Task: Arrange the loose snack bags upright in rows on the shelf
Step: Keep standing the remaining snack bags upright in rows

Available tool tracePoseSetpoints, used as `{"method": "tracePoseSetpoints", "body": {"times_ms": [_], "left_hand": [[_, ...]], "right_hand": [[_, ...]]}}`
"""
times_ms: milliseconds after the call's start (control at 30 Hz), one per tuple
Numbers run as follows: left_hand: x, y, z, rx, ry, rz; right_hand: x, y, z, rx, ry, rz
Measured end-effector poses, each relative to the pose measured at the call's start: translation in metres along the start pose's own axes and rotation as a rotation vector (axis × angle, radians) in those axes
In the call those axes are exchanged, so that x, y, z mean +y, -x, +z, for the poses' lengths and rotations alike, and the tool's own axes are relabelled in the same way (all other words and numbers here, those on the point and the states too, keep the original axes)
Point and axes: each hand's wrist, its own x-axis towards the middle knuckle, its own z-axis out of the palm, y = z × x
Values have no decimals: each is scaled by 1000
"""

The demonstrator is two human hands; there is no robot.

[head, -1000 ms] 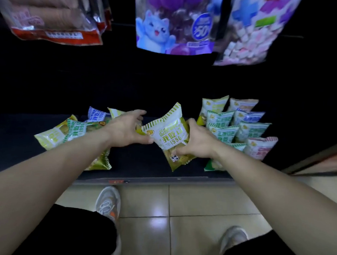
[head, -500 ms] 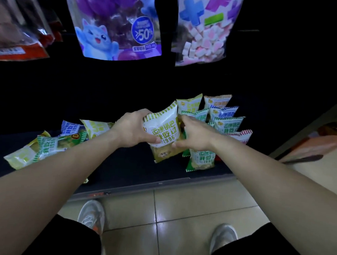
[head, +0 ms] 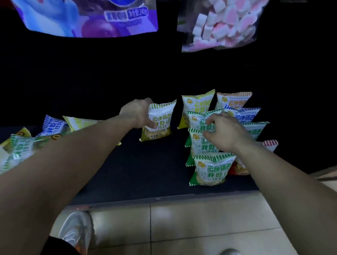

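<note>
A dark, low shelf [head: 145,177] spans the view above a pale tiled floor [head: 197,236], where two grey shoes [head: 76,231] show at the bottom edge. Overhead hang a large purple bag with a blue cartoon cat [head: 78,11] and a clear bag of pink and white marshmallows [head: 224,21]. On the right of the shelf, upright snack bags stand in rows [head: 232,119], green-striped ones in the nearer column and orange, blue and red-striped ones behind and beside them; the front green bag [head: 210,170] stands nearest the shelf edge. On the left, a loose pile of bags [head: 26,141] lies flat and overlapping. Between the two groups, the left hand [head: 137,114] grips a yellow-green bag [head: 159,121] by its left side, fingers wrapped behind and thumb on the front, the bag upright with its base on or just above the shelf. The right hand [head: 222,132] rests on the green column, fingers curled and pinching the top edge of the second green bag [head: 203,121] from the back.
</note>
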Motion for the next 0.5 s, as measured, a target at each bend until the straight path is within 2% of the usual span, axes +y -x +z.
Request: {"method": "tracePoseSetpoints", "body": {"times_ms": [200, 500], "left_hand": [[-2, -38, 33, 12, -35, -33], [6, -46, 44, 254, -267, -48]], "right_hand": [[-6, -15, 18, 52, -53, 16], [-9, -18, 20, 49, -66, 40]]}}
